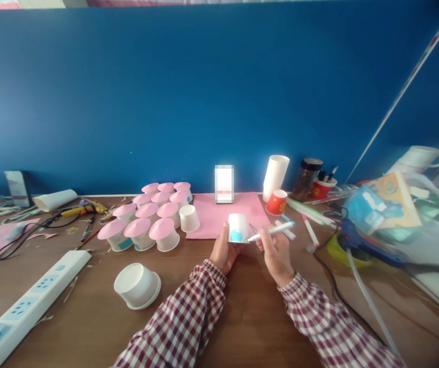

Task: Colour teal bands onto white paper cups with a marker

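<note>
Checked sleeves lead to the left hand point(223, 253) grasping a light, crushable paper cup point(238, 228) by its base; at three o'clock, right hand point(276, 250) pinches a marker point(273, 231).

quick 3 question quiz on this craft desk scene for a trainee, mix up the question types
1. True or false: the left hand holds a small white paper cup upside down.
2. What does the right hand hold? A) scissors B) a marker C) a glue gun
3. Fill in: the cups grouped at the left are each topped with a ____ paper disc.

Key
1. True; part of its side is coloured blue.
2. B; the marker's tip is at the cup's blue patch.
3. Pink, the same colour as the pink sheet on the table.
</note>
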`<state>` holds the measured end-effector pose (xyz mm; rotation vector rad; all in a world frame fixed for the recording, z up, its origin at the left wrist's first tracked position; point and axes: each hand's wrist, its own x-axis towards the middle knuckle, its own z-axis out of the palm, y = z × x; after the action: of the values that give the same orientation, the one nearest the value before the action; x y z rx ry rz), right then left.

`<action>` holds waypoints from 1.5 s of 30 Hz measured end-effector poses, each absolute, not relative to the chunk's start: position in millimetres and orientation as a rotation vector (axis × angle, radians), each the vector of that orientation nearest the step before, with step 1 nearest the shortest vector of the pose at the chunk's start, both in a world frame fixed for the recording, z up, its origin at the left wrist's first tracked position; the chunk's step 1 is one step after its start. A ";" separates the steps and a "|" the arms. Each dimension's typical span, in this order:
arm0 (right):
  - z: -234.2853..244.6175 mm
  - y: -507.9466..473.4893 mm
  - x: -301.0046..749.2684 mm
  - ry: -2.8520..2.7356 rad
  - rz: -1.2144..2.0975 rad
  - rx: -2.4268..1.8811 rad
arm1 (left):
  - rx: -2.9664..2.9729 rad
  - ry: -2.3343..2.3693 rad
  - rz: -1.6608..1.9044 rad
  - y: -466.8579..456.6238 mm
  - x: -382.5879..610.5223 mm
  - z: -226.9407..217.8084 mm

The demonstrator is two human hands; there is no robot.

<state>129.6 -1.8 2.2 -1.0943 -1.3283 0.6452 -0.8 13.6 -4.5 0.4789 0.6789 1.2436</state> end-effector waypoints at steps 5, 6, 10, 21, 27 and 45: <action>2.5 -2.0 129.6 -1.316 0.660 -1.095 | 0.484 0.660 1.241 14.3 -1.0 -6.2; 2.8 -2.0 129.5 -1.318 0.659 -1.096 | 0.485 0.658 1.243 14.5 -1.0 -6.2; 4.2 -2.1 128.6 -1.329 0.658 -1.090 | 0.488 0.663 1.247 14.7 -1.1 -6.0; 6.0 -3.4 129.1 -1.353 0.677 -1.071 | 0.514 0.653 1.242 13.3 -0.4 -5.2; 6.1 -3.1 128.8 -1.366 0.668 -1.079 | 0.498 0.680 1.239 13.4 0.0 -2.8; 0.8 -2.1 129.4 -1.354 0.704 -1.073 | 0.521 0.660 1.236 15.2 -0.6 -8.0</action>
<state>129.4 -2.1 0.8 -1.0734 -1.3539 0.7037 -0.6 15.2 -8.0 0.5214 0.6602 1.2360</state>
